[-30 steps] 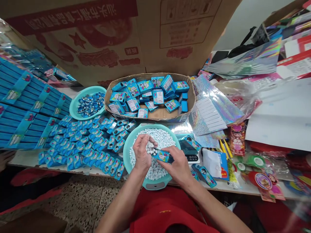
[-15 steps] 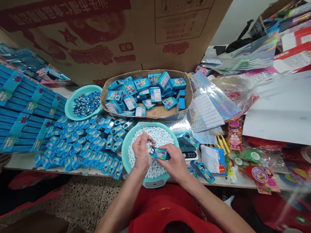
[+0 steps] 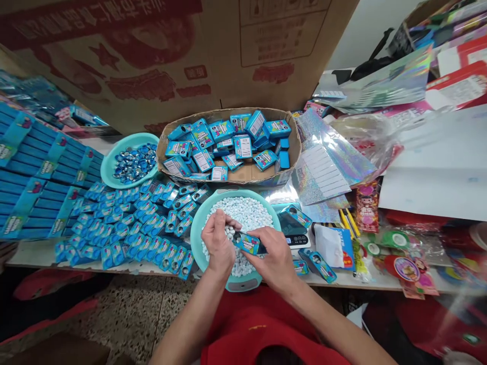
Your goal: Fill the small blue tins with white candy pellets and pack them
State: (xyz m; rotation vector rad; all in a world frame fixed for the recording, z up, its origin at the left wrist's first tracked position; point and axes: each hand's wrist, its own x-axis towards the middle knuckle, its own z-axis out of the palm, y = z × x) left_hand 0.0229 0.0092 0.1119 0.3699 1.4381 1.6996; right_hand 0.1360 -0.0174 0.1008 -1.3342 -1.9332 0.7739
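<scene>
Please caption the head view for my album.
Left hand cups white candies beside a blue Caramelo box held in the right hand, above a turquoise basin.

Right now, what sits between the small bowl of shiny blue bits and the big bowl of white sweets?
Small blue packs lie there, crowded together between the small bowl and the big bowl, as the head view shows.

Box (image 3: 248, 244) in right hand (image 3: 275, 257); pellets (image 3: 249, 210) below

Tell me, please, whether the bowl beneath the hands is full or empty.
Not empty, though not brimming: white candies spread across the bowl, below its rim.
</scene>
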